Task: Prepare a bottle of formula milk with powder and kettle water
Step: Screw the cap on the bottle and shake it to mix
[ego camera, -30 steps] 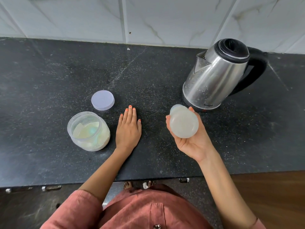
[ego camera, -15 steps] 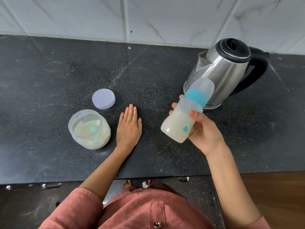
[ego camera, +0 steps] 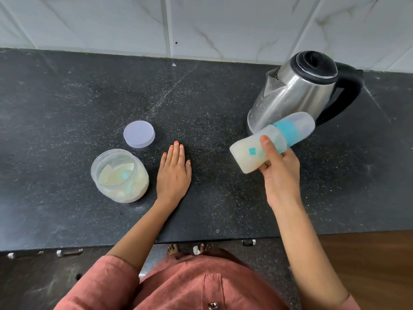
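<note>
1. Gripping the capped feeding bottle (ego camera: 245, 153) tilted above the surface (ego camera: 212, 104), our right hand (ego camera: 279, 175) is, we judge, shaking it to mix.
2. Our left hand (ego camera: 174, 175) rests flat, fingers straight, beside the open powder jar (ego camera: 119, 175).

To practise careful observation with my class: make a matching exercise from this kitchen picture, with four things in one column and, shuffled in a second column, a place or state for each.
Column one
1. bottle
2. kettle
3. powder jar
4. jar lid

Column two
A. lies flat on the counter, covering nothing
B. stands upright near the wall, top closed
C. held tilted above the counter by the right hand
D. stands open, just left of the flat left hand

Pairs: 1-C, 2-B, 3-D, 4-A
</note>
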`<action>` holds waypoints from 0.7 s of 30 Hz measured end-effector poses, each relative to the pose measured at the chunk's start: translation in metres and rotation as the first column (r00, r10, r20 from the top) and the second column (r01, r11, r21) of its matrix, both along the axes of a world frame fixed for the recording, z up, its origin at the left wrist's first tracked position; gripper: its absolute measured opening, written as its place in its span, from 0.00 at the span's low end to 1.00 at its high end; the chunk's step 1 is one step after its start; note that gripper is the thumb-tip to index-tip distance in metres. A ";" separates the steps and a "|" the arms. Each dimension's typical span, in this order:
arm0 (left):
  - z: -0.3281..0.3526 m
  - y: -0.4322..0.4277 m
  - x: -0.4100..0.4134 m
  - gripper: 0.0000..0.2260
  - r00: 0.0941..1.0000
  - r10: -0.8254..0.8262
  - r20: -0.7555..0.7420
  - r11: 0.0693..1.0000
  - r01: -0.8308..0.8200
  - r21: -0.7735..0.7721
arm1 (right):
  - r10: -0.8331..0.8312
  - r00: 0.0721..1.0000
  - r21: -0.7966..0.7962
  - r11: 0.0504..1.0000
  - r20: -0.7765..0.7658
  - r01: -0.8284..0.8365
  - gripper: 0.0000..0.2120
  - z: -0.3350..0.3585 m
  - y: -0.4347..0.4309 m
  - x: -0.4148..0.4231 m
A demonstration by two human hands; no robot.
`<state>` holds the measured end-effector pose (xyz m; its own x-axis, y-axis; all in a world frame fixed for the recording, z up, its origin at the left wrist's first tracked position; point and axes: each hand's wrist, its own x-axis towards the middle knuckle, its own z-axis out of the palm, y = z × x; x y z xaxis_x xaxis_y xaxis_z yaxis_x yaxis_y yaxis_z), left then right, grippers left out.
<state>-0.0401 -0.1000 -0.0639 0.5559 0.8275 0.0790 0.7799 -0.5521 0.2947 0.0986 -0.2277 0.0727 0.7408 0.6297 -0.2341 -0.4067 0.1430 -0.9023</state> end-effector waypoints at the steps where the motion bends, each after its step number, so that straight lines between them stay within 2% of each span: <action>1: 0.000 0.000 0.000 0.22 1.000 0.000 -0.002 1.000 0.000 -0.001 | -0.004 0.999 -0.014 1.000 0.052 0.005 0.13 -0.001 0.000 -0.003; 3: 0.000 0.001 0.000 0.22 1.000 0.001 0.001 1.000 -0.001 -0.001 | 0.156 0.975 -0.114 0.984 0.161 -0.139 0.14 -0.005 -0.005 -0.017; 5: 0.000 0.001 0.000 0.22 1.000 -0.001 -0.002 1.000 0.001 -0.006 | 0.341 0.915 -0.226 0.929 0.216 -0.293 0.15 -0.008 -0.009 -0.029; 6: 0.001 0.001 0.000 0.22 1.000 -0.001 -0.002 1.000 0.001 -0.008 | 0.356 0.910 -0.238 0.922 0.213 -0.305 0.15 -0.009 -0.010 -0.029; 8: 0.000 0.001 0.000 0.22 1.000 0.001 0.006 1.000 -0.001 -0.012 | 0.257 0.957 -0.165 0.958 0.136 -0.234 0.12 -0.008 -0.007 -0.021; 11: -0.002 0.001 0.000 0.22 1.000 0.002 0.010 1.000 -0.002 -0.003 | 0.014 1.000 -0.044 0.999 -0.015 -0.015 0.14 -0.010 0.002 -0.009; 13: -0.002 0.001 0.000 0.23 1.000 0.005 0.008 1.000 -0.005 -0.002 | 0.050 0.999 -0.066 0.997 -0.014 -0.051 0.17 -0.013 0.002 -0.016; 15: -0.003 0.001 0.001 0.27 1.000 0.010 0.021 1.000 -0.010 -0.003 | 0.218 0.975 -0.152 0.966 0.047 -0.209 0.13 -0.016 -0.003 -0.028; 17: -0.004 0.001 0.001 0.27 1.000 0.009 0.015 1.000 -0.009 0.005 | 0.291 0.954 -0.189 0.943 0.068 -0.274 0.11 -0.018 -0.009 -0.032; 19: -0.004 0.001 0.001 0.23 1.000 0.013 0.015 1.000 -0.013 -0.002 | 0.184 0.983 -0.122 0.976 0.008 -0.182 0.11 -0.017 -0.008 -0.023; 21: -0.004 0.001 0.001 0.22 1.000 0.014 0.020 1.000 -0.014 -0.005 | 0.011 0.992 -0.001 1.000 -0.128 -0.011 0.08 -0.014 -0.004 -0.012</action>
<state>-0.0392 -0.0991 -0.0674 0.5428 0.8354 0.0863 0.7812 -0.5400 0.3133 0.0865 -0.2316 0.0583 0.6977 0.6370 -0.3277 -0.5202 0.1361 -0.8431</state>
